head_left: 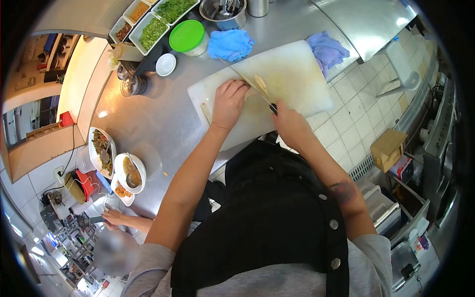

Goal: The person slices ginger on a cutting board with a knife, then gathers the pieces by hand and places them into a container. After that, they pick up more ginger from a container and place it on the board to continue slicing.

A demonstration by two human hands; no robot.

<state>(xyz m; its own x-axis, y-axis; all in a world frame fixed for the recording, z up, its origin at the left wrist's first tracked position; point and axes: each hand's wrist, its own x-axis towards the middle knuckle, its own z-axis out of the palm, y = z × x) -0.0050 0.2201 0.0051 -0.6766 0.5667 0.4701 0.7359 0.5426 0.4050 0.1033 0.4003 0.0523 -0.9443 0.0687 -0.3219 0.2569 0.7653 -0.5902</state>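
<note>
A white cutting board [297, 69] lies at a slant on the steel counter. My right hand [289, 121] is closed around the black handle of a kitchen knife [251, 84]; its blade slants up and left across the board. My left hand [230, 104] rests on the board just left of the blade, fingers curled and pressed together. What lies under those fingers is mostly hidden. Pale cut slices [261, 84] sit against the far side of the blade. A thin pale strip [206, 113] lies near the board's left edge.
Beyond the board are a blue cloth [230, 44], a purple cloth [326, 51], a green-lidded tub [188, 37], a steel pot [223, 14] and trays of chopped greens [149, 32]. Bowls of food [130, 173] stand at left. Another person's hand [115, 218] holds a dark object, lower left.
</note>
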